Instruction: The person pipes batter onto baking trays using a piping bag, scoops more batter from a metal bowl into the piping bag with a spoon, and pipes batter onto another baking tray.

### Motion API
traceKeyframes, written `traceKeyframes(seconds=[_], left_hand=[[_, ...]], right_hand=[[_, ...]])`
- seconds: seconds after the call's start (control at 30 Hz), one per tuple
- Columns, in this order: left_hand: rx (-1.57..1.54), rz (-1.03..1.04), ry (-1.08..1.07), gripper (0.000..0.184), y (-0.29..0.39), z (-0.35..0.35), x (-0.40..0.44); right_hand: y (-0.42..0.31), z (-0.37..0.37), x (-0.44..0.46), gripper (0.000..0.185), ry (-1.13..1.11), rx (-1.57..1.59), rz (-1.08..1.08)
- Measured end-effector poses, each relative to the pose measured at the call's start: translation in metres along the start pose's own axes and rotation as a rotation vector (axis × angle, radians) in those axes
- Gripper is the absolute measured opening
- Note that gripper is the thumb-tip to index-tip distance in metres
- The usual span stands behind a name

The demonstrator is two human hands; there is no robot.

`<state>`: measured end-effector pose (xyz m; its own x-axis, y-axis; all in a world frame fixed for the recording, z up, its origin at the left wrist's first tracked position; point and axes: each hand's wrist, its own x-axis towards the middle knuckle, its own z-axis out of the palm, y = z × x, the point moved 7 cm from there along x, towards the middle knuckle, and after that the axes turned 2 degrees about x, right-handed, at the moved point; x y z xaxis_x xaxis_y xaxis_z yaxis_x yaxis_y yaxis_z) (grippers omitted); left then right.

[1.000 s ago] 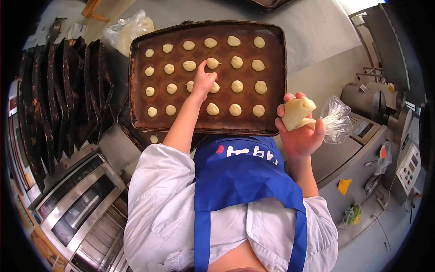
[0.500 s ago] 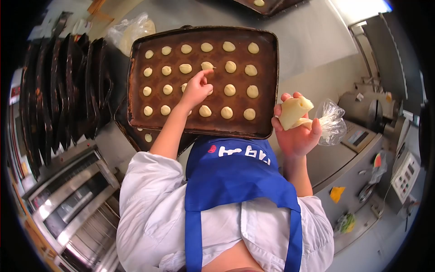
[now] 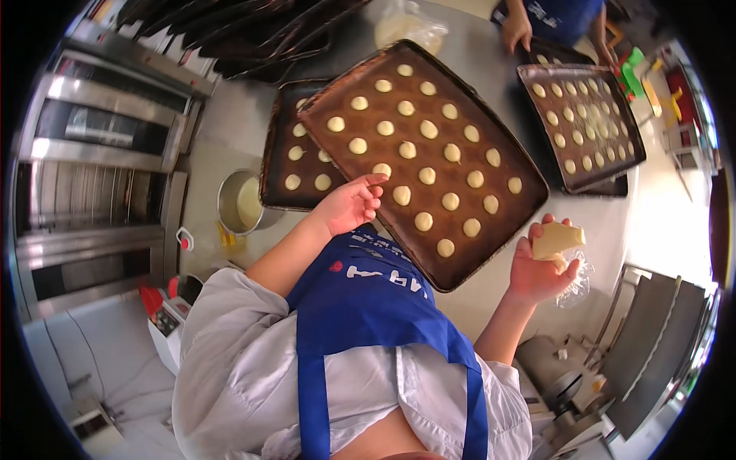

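A dark baking tray lies turned at an angle in front of me, with rows of small pale dough mounds on it. My left hand is over the tray's near left edge, its index finger stretched out beside a mound, holding nothing. Right of the tray, my right hand grips a piping bag filled with pale dough, its twisted clear plastic end hanging past the palm. Under the tray's left side sits a second tray with similar mounds.
At the upper right, another person's hand is near more filled trays. A plastic bag lies behind my tray. Dark empty trays stand at the upper left. A metal pot and ovens are on the left.
The view has swung round, so the trays appear rotated and another person's hands and trays have come into view. My left hand has drawn back from the tray's middle to its edge.
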<state>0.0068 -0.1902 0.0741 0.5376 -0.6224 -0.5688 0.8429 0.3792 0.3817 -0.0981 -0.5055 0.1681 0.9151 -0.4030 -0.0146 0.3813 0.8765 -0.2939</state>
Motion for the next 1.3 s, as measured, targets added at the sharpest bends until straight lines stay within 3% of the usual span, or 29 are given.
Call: traceKeyframes(seconds=[0.23, 0.37, 0.5, 0.6, 0.7, 0.73, 0.83, 1.0, 1.07, 1.2, 1.27, 1.3], left_hand=[[-0.048, 0.255, -0.157, 0.045, 0.045, -0.026, -0.053], [-0.026, 0.409, -0.289, 0.048, 0.121, -0.042, -0.101], [0.100, 0.567, -0.400, 0.046, 0.223, -0.054, -0.164], [0.242, 0.692, -0.373, 0.046, 0.308, -0.049, -0.225], [0.396, 0.834, -0.340, 0.042, 0.393, -0.045, -0.269], [0.443, 0.866, -0.327, 0.040, 0.422, -0.042, -0.277], [0.461, 0.953, -0.276, 0.030, 0.518, -0.044, -0.294], [0.491, 1.171, -0.076, 0.034, 0.633, -0.036, -0.324], [0.626, 1.211, 0.033, 0.034, 0.663, -0.030, -0.325], [1.402, 1.112, 0.333, 0.039, 0.700, -0.009, -0.304], [1.741, 1.001, 0.251, 0.039, 0.710, 0.006, -0.286], [1.806, 0.857, 0.208, 0.031, 0.716, 0.007, -0.273]], right_hand=[[0.044, 0.045, -0.006, 0.061, -0.098, 0.053, 0.030], [0.091, 0.070, -0.018, 0.058, -0.167, 0.076, 0.021], [0.144, 0.086, -0.043, 0.057, -0.041, 0.031, -0.081], [0.187, 0.097, -0.057, 0.055, 0.062, 0.030, -0.168], [0.220, 0.108, -0.059, 0.055, -0.147, 0.069, -0.037], [0.226, 0.110, -0.060, 0.054, -0.106, 0.078, -0.044], [0.228, 0.118, -0.061, 0.053, -0.099, 0.065, -0.061], [0.218, 0.134, -0.019, 0.048, -0.100, -0.086, -0.124], [0.227, 0.148, -0.003, 0.048, -0.174, -0.036, -0.084], [0.243, 0.162, 0.018, 0.050, -0.227, -0.056, -0.131], [0.261, 0.173, 0.020, 0.051, -0.245, -0.076, -0.156], [0.272, 0.175, 0.019, 0.047, -0.159, -0.072, -0.187]])
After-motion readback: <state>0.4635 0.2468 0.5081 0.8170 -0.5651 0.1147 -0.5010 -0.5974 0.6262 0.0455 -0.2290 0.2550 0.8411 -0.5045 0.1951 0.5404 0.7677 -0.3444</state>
